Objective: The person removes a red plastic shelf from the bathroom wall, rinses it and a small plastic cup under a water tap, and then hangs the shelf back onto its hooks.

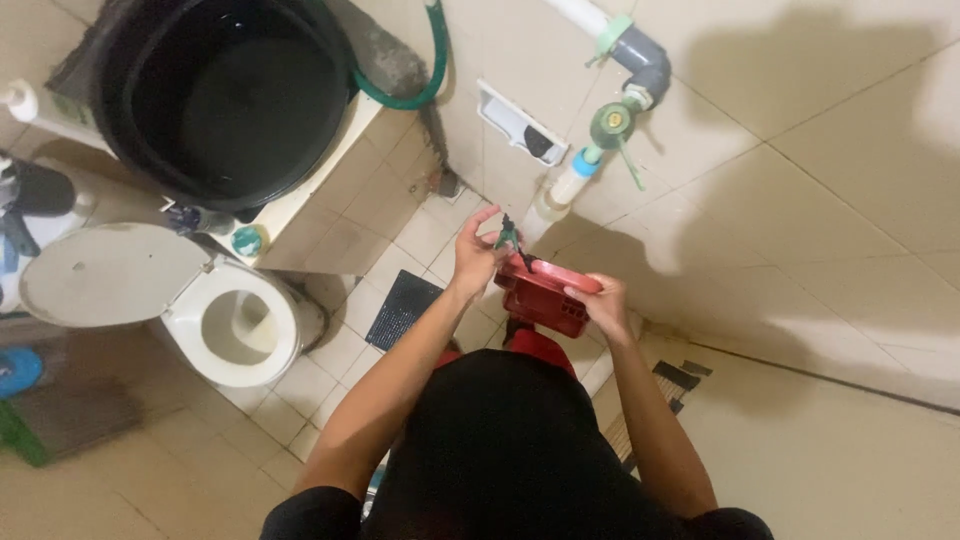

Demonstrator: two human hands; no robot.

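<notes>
You held a red plastic tray (540,298) at the centre of the frame, just below the wall tap (610,128). Your right hand (603,303) had its grip clenched on the tray's right rim, thumb lying along the top edge. Your left hand (476,255) pinched a small dark green tool (511,240) at the tray's upper left corner; it looked like a clip or pliers, though it was too small to tell. What lay inside the tray could not be made out. In the upper left, a large black bucket (215,95) stood dark inside, perhaps holding water. Below it, the white toilet bowl (235,325) stood open, lid raised.
</notes>
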